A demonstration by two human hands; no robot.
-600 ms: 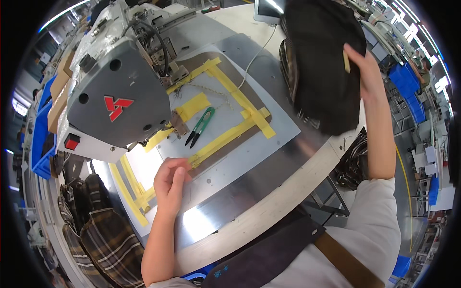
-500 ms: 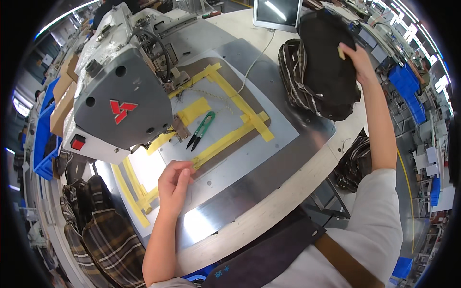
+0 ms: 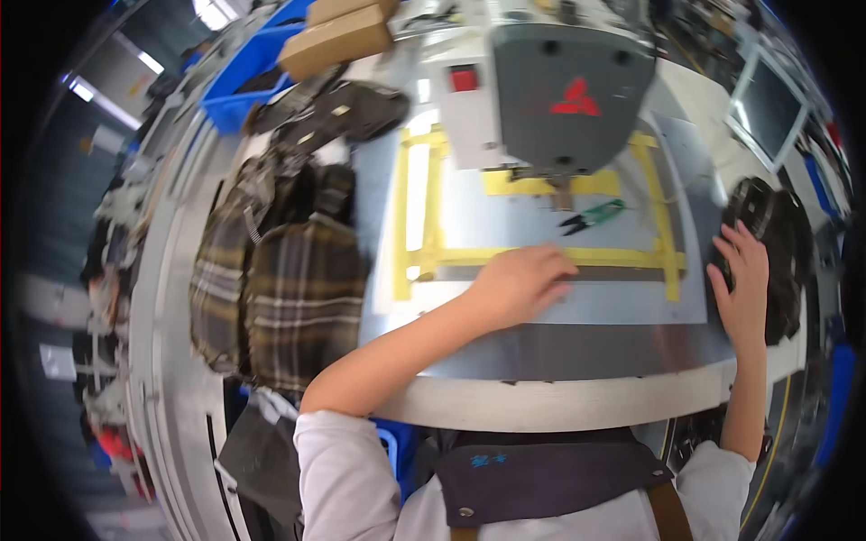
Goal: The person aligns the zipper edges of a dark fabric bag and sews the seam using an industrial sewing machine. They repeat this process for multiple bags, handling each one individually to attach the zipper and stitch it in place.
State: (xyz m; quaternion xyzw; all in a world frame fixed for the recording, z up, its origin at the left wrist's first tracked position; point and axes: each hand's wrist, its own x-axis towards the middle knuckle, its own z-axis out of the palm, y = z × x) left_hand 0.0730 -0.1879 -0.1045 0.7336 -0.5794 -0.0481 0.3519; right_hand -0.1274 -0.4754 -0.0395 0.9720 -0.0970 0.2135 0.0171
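Left hand: your left hand (image 3: pixel 525 284) reaches across the front of the work plate, its fingers loosely bent and parted from the thumb, over the front strip of yellow tape (image 3: pixel 622 259).
Right hand: your right hand (image 3: pixel 745 275) is at the near left side of the dark bag, fingers spread and thumb held apart; you cannot be told from this view how firmly they press.
Dark bag: the dark bag (image 3: pixel 787 257) sits at the right end of your table (image 3: pixel 559 403), just beyond the metal plate (image 3: pixel 577 353), partly behind your fingers.
Snips: 1 pair of green-handled snips (image 3: pixel 603 213) lies inside the tape frame, blades toward your left, near the machine's foot.
Machine: the grey sewing head (image 3: pixel 570 113) stands ahead of you, with 1 red switch (image 3: pixel 464 79) on its left.
Left side: 1 plaid bag (image 3: pixel 307 293) lies beside the plate, with dark fabric pieces (image 3: pixel 356 110) beyond it.
Far left: a blue bin (image 3: pixel 225 104) and cardboard (image 3: pixel 338 43).
Far right: 1 tilted screen (image 3: pixel 769 108), beyond the dark bag.
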